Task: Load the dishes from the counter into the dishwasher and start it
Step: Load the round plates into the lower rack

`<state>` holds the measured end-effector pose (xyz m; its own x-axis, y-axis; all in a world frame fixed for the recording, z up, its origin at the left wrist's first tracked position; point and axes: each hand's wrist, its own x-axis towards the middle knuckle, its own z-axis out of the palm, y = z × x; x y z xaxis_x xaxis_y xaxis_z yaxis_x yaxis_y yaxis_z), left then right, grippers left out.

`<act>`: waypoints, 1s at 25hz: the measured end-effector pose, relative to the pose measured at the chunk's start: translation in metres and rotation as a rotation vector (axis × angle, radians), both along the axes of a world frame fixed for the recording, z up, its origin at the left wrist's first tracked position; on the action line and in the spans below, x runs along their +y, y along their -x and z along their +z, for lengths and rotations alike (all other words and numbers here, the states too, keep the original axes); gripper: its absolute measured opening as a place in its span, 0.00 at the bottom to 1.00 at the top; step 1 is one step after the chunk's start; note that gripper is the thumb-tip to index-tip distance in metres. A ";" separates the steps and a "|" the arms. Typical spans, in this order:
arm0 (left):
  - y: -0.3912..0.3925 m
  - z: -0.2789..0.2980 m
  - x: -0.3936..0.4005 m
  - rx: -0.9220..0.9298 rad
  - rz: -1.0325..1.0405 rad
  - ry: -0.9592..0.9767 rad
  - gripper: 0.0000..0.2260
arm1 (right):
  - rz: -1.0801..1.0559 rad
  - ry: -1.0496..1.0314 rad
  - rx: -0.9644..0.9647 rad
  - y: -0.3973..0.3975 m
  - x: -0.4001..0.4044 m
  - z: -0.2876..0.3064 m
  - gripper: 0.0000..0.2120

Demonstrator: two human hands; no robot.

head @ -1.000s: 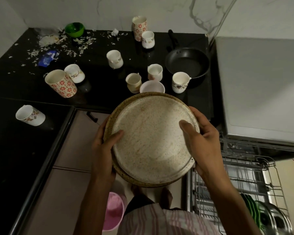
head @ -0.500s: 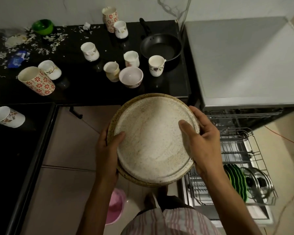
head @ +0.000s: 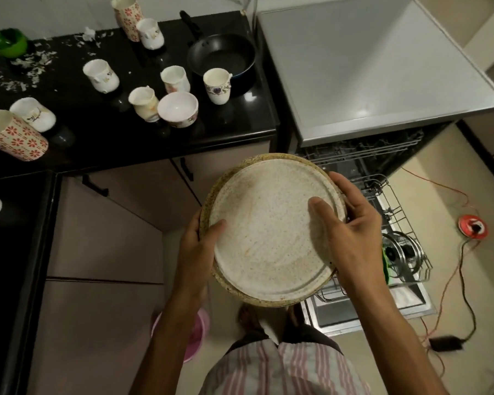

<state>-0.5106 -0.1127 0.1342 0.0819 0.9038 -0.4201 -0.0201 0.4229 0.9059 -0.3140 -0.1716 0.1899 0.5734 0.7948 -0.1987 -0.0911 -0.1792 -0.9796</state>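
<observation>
Dishwasher [head: 382, 81]: one, door down, grey flat top; its lower rack [head: 394, 223] is pulled out, with two steel lids [head: 402, 255] and something green [head: 388, 269] at the near end, the far half bare wire.
Counter [head: 211, 129]: black, L-shaped; its front edge runs just above the plates.
Plates [head: 271, 235]: two speckled ones stacked, held level over the floor between counter and rack, the right edge overlapping the rack.
Left hand [head: 197, 249]: grips the stack's left rim, thumb on top, fingers beneath.
Right hand [head: 351, 229]: grips the right rim, thumb pressed on the top plate, fingers curled over the edge.
Pan [head: 221, 54]: one, black, near the counter's right end.
Cups: nine seen, two of them tall with red flowers [head: 15, 138].
Bowls: one white [head: 177, 108], one green [head: 6, 42].
Writing: none legible.
</observation>
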 end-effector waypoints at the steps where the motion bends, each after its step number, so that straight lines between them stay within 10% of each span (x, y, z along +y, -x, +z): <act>1: -0.005 -0.001 -0.003 0.000 -0.024 0.008 0.18 | -0.008 -0.001 -0.019 -0.004 -0.005 0.000 0.23; 18: -0.169 -0.026 -0.109 -0.003 -0.132 0.305 0.37 | -0.033 0.046 -0.300 -0.136 -0.101 -0.017 0.25; 25: -0.225 -0.038 -0.107 -0.166 -0.124 0.474 0.21 | 0.030 0.138 -0.332 -0.155 -0.107 -0.021 0.25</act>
